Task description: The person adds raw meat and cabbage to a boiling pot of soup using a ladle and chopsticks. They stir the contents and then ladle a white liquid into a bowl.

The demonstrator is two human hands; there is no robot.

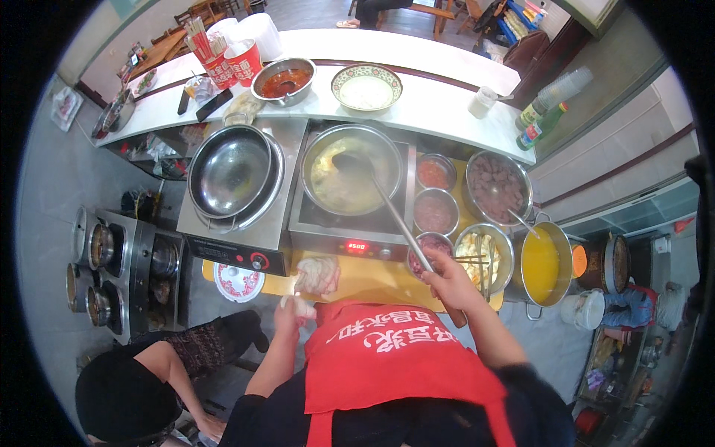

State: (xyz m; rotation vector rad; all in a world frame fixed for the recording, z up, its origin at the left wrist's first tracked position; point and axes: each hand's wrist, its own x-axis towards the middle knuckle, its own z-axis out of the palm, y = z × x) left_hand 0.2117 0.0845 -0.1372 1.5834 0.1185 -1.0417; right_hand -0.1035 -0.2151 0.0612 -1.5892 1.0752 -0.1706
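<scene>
My right hand point(449, 282) grips the long handle of a metal ladle point(397, 215), whose bowl lies in the steaming wok point(352, 209) on the lit induction cooker point(335, 240). Yellowish food and broth show inside the wok. My left hand point(287, 318) holds a whitish cloth point(301, 307) near the apron. Another crumpled cloth point(317, 275) lies on the yellow board point(363, 279) just ahead of it. To the wok's left, a dark frying pan point(229, 173) rests on a second cooker. Near my right hand stand a bowl of purplish food point(427, 246) and a bowl of pale pieces with chopsticks and tongs point(485, 251).
A pot of yellow liquid point(539, 268) and a bowl of dark chunks point(494, 184) stand at the right. Along the counter point(430, 100) are a patterned bowl point(367, 88), a red sauce bowl point(286, 81) and a glass jar point(481, 103). Another person point(131, 391) bends low at lower left.
</scene>
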